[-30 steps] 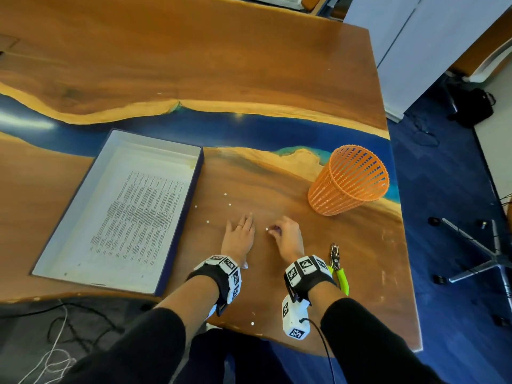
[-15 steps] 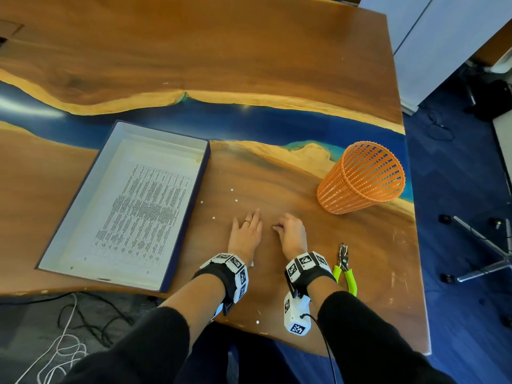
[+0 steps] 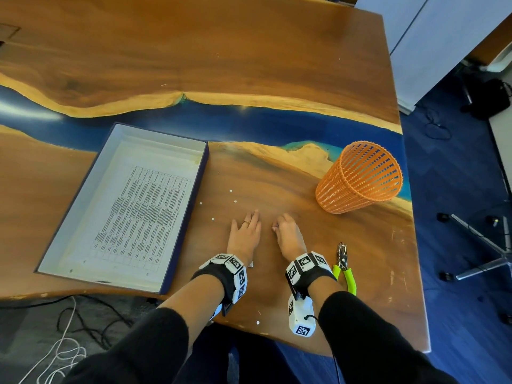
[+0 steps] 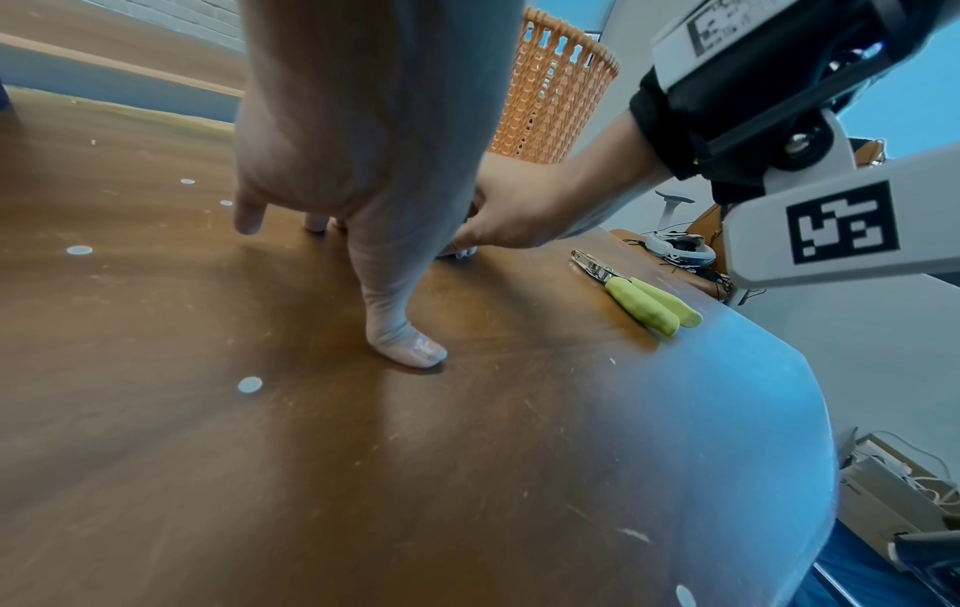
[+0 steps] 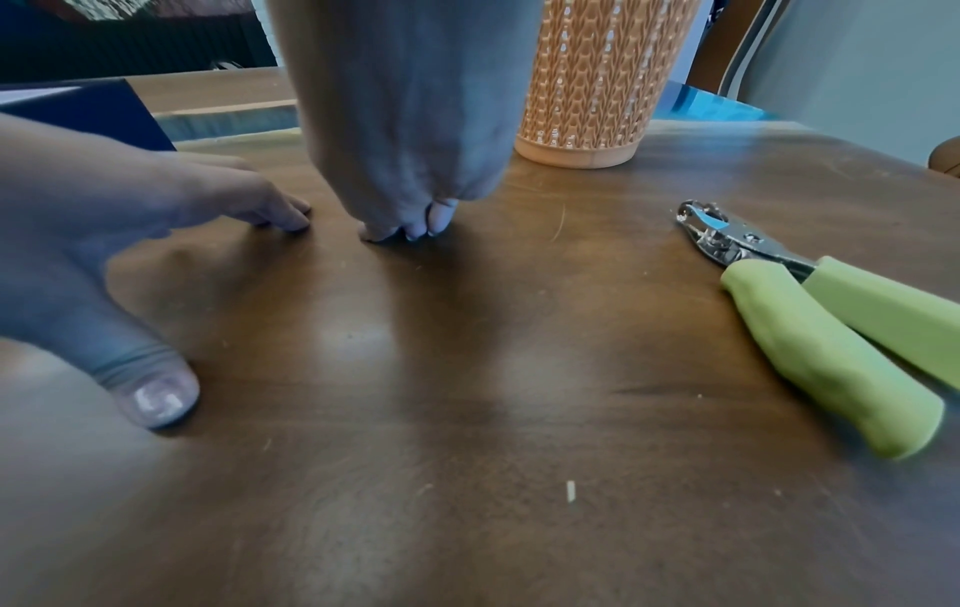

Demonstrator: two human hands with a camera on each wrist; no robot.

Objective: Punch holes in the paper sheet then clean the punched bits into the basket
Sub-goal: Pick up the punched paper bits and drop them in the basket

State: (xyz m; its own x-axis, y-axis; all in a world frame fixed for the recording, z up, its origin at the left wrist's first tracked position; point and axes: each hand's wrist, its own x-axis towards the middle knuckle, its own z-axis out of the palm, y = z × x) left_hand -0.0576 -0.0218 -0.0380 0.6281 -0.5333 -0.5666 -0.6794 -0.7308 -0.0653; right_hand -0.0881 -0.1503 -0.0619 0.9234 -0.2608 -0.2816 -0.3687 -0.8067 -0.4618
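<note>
The left hand (image 3: 245, 234) lies flat with fingers straight; the right hand (image 3: 286, 231) has curled fingers, contents unseen. Loose paper dots (image 3: 212, 218) lie upper left of the fingers, nearer the left hand; the basket (image 3: 360, 178) stands upper right.

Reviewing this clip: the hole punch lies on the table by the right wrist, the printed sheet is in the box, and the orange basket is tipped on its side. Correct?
Not quite. The orange basket stands upright on the table, as the right wrist view shows. The hole punch does lie by the right wrist, and the printed sheet is in the box.
</note>
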